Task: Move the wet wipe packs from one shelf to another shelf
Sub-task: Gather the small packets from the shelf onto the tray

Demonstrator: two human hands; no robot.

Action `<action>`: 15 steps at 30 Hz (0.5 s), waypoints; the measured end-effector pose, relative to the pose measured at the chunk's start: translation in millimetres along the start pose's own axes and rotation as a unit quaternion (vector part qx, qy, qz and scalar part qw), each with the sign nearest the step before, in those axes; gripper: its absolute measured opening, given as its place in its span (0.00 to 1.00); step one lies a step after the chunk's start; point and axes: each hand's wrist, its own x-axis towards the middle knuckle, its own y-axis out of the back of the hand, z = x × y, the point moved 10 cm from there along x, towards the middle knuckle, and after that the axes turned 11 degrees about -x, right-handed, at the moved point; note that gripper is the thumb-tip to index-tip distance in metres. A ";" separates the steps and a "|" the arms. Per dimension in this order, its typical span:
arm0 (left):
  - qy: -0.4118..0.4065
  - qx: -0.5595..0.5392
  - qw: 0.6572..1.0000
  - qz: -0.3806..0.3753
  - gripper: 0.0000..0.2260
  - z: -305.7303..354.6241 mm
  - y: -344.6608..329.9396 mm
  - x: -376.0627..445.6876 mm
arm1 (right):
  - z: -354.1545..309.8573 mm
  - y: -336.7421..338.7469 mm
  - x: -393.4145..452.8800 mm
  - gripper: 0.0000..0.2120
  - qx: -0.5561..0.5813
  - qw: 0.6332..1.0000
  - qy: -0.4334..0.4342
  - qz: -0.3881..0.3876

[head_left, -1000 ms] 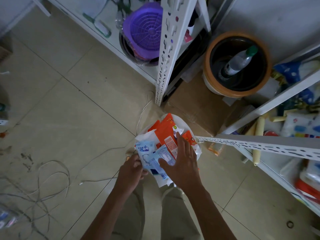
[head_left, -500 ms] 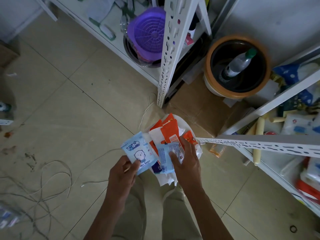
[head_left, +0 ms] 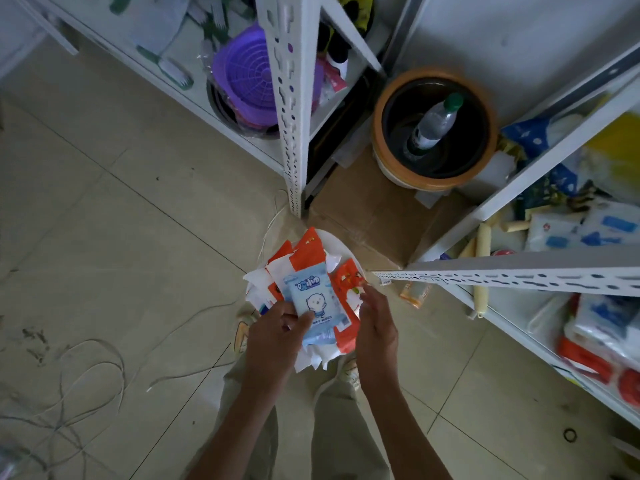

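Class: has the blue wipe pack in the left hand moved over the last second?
Yes. The blue wipe pack, held by the left hand, has shifted right, back over the white plate and orange packs.

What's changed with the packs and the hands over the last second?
The left hand pulled the blue wet wipe pack out to the left, then brought it back and now holds it on top of the pile. The right hand slid off the pile's middle to its right edge, against the orange packs. The pile still sits on the white plate; the shelves and the bottle in the pot are unchanged.
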 end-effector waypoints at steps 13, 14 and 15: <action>0.019 0.046 0.998 0.024 0.09 -9.1 17.4 -27.7 | 0.0 -6.3 -28.1 0.37 -0.078 0.996 0.033 0.020; 0.022 0.047 0.998 0.019 0.10 -7.9 19.9 -31.0 | -1.0 -1.8 -31.5 0.39 -0.081 0.996 0.026 0.022; 0.024 0.048 0.999 0.009 0.11 -5.2 21.9 -33.7 | -0.8 0.7 -34.2 0.39 -0.087 0.996 0.022 0.025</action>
